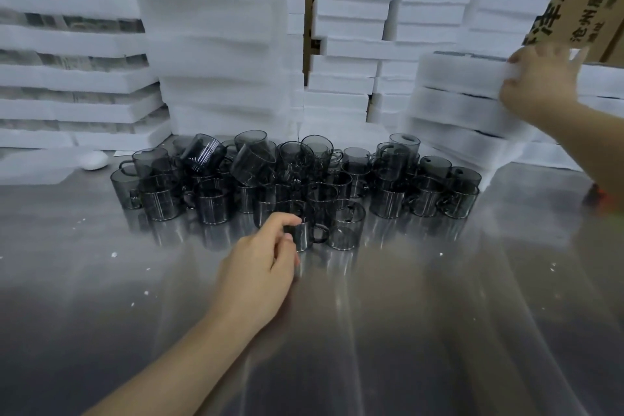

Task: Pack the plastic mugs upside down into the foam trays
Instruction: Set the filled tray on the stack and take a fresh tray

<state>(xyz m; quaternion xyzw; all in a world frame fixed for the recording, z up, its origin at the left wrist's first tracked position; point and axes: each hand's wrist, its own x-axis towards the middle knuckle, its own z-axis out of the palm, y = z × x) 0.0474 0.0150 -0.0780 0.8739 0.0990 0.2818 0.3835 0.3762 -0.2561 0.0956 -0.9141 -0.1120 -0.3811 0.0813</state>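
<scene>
Several smoky grey plastic mugs (388,176) crowd the middle of a steel table (422,331), some piled on others. My left hand (260,267) reaches to the nearest mug (305,235) at the front of the pile, fingers and thumb curled round it. My right hand (540,81) is up at the right, gripping the near corner of the top white foam tray (462,73) on a short stack of trays.
Tall stacks of white foam trays (216,44) line the back, with cardboard boxes (594,0) behind. A small white rounded object (92,160) lies at the left. Foam crumbs dot the table. An orange item (599,194) shows at the right edge.
</scene>
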